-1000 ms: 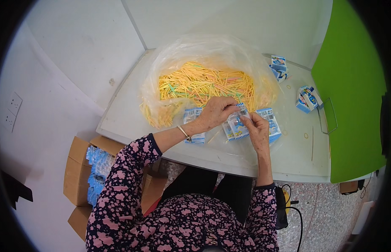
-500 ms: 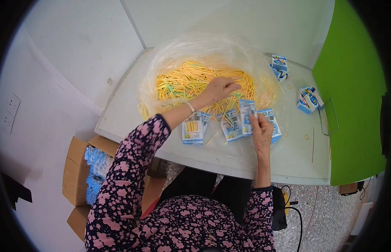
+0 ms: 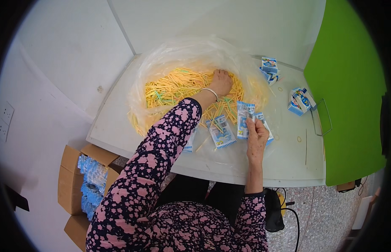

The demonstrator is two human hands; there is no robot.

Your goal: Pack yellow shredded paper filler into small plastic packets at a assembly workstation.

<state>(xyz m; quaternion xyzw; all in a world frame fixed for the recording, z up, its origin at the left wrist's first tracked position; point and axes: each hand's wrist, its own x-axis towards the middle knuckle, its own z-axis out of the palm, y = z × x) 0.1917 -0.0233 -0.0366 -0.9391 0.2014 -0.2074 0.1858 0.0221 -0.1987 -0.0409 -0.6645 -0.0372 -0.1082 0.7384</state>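
A large clear plastic bag (image 3: 178, 51) lies open on the table, holding a heap of thin yellow sticks (image 3: 174, 86) with some green ones among them. My left hand (image 3: 222, 82), wearing a bangle, reaches into the right part of the heap; its fingers curl down, and their tips are hidden. Pinched in my right hand (image 3: 257, 138) is a small blue-and-white packet (image 3: 243, 110), held upright before the bag. Beside it lies another packet (image 3: 221, 133) with a few sticks across it. A further packet (image 3: 268, 135) shows partly behind my right hand. My left sleeve covers most of another packet (image 3: 188, 146).
Filled packets (image 3: 269, 65) sit at the back right, near a small box-like bundle (image 3: 299, 101) and a metal wire stand (image 3: 326, 117). A green panel (image 3: 351, 96) borders the table's right. On the lower left, a cardboard box (image 3: 71, 180) holds many blue packets.
My left hand has moved from above the heap forward into it, its forearm now covering the packets at the left. My right hand keeps the packet. The whole view has shifted slightly.
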